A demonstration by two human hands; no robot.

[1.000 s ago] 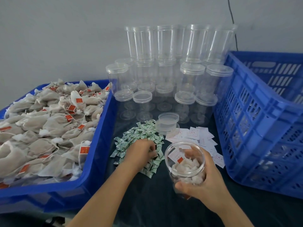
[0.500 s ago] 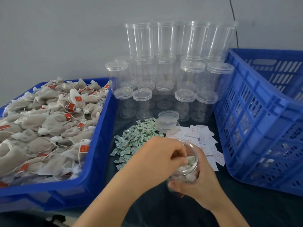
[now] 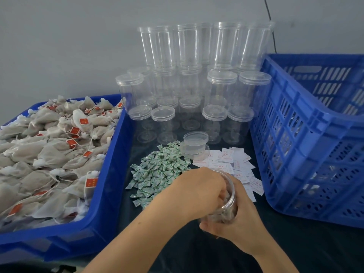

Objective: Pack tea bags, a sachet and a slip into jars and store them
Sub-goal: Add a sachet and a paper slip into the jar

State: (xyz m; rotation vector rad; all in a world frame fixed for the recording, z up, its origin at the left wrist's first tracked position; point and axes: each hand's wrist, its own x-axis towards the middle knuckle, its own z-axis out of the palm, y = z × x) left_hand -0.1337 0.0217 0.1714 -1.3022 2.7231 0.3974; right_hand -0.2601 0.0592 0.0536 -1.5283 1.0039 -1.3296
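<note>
Dark tabletop, right hand [image 3: 239,223] gripping open jar [image 3: 230,196], left hand [image 3: 199,190] fingers inside its mouth, grasp hidden

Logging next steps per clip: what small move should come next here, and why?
Probably draw the left hand out of the jar and reach for a slip. Its fingers are inside the mouth, the right hand grips the jar, and the slips lie just behind.

Left fingers [image 3: 221,191] apparently deeper in jar [image 3: 231,196]
</note>
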